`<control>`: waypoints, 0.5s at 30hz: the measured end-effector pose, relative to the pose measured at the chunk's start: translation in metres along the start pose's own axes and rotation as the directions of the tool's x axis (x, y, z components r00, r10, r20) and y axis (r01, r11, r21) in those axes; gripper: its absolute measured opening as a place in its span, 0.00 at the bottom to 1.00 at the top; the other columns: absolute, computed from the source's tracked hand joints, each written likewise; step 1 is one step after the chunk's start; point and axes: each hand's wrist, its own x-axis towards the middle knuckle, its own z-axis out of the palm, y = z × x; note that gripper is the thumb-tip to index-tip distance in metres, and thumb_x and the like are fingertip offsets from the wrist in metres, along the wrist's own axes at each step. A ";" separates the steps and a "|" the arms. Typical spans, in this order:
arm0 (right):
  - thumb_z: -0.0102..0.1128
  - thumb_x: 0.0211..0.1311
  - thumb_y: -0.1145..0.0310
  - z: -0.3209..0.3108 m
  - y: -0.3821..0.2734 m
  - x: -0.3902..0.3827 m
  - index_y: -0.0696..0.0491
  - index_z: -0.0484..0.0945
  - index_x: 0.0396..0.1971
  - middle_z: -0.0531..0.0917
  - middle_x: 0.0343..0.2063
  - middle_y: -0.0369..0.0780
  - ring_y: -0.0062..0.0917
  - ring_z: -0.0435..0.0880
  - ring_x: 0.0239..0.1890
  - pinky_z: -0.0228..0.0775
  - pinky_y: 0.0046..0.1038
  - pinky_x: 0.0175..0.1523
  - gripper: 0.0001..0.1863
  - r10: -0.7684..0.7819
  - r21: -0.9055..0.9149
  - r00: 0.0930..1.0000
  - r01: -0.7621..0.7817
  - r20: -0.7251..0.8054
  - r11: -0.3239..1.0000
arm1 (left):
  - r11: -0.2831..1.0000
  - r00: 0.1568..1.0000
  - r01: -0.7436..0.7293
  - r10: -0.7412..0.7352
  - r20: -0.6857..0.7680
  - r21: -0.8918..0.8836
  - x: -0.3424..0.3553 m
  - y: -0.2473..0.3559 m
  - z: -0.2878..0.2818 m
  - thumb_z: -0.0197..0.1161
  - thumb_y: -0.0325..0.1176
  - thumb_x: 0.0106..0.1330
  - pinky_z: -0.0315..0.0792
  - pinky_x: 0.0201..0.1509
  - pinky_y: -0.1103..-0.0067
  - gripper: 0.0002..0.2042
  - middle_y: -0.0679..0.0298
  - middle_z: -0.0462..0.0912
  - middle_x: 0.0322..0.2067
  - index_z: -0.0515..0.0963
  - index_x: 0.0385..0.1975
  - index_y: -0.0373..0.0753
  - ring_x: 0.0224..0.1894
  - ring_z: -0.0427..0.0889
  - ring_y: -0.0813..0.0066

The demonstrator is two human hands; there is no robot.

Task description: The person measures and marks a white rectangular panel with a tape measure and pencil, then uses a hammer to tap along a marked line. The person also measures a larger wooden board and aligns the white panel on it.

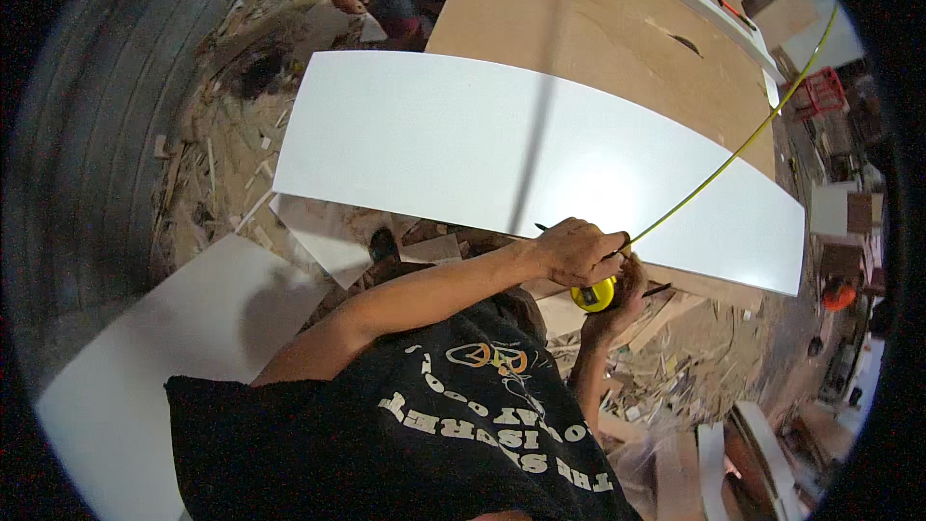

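Crate of red plastic (822, 93), contents indistinct, lies beyond a long white panel (415, 125), at whose near edge right hand (631, 295) grips round yellow tape measure (603, 296), left hand (577, 248) pinching its blade (712, 177), which slants far-right.

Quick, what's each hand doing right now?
Left hand: closed, fingers at the yellow tape blade; exact grip can't be told.
Right hand: closed, holding the yellow tape measure.
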 end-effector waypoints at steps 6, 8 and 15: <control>0.70 0.64 0.45 -0.074 0.000 0.031 0.62 0.63 0.71 0.76 0.57 0.43 0.30 0.80 0.52 0.72 0.34 0.59 0.47 0.305 -0.135 0.943 -0.288 0.131 0.948 | 0.973 0.963 -0.151 0.105 -0.248 -0.176 0.036 0.020 0.046 0.56 0.43 0.73 0.80 0.33 0.63 0.15 0.53 0.84 0.29 0.81 0.37 0.35 0.26 0.85 0.53; 0.73 0.61 0.46 -0.101 -0.002 0.047 0.61 0.60 0.72 0.75 0.57 0.44 0.31 0.77 0.55 0.71 0.38 0.61 0.49 0.260 -0.002 0.922 -0.270 0.287 0.963 | 0.962 0.916 -0.243 0.185 -0.356 -0.126 0.052 0.028 0.059 0.57 0.43 0.71 0.81 0.32 0.67 0.16 0.55 0.83 0.32 0.84 0.36 0.35 0.25 0.84 0.57; 0.75 0.60 0.52 -0.158 -0.046 0.115 0.61 0.63 0.70 0.74 0.60 0.46 0.31 0.76 0.56 0.70 0.34 0.60 0.46 0.236 -0.395 0.828 -0.019 0.508 0.919 | 0.970 0.821 -0.244 0.208 -0.532 0.004 0.093 0.075 0.068 0.60 0.39 0.65 0.80 0.29 0.70 0.12 0.61 0.79 0.34 0.84 0.29 0.37 0.24 0.83 0.64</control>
